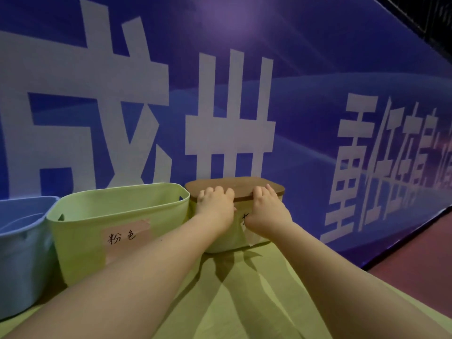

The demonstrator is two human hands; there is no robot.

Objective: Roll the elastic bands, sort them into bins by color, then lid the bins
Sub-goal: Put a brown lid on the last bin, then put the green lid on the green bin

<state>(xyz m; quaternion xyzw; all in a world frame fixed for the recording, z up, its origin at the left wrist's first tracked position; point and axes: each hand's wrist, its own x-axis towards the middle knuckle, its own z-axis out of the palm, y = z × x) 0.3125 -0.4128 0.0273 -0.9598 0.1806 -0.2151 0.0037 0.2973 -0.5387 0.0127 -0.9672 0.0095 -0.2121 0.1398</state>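
Observation:
A brown wooden lid (247,185) sits on top of a pale bin (228,242) at the back of the table. My left hand (215,206) and my right hand (269,209) both hold the lid's near edge, fingers curled over its top, side by side. A paper label on the bin's front is mostly hidden behind my right hand. To the left stands an open green bin (80,241) with a pink taped label (126,237), and beside it an open blue bin (19,253). No elastic bands show; the bins' insides are hidden.
A green cloth (232,304) covers the table. A blue banner wall (305,94) with large white characters rises directly behind the bins. The table's right edge drops to a dark red floor (415,255).

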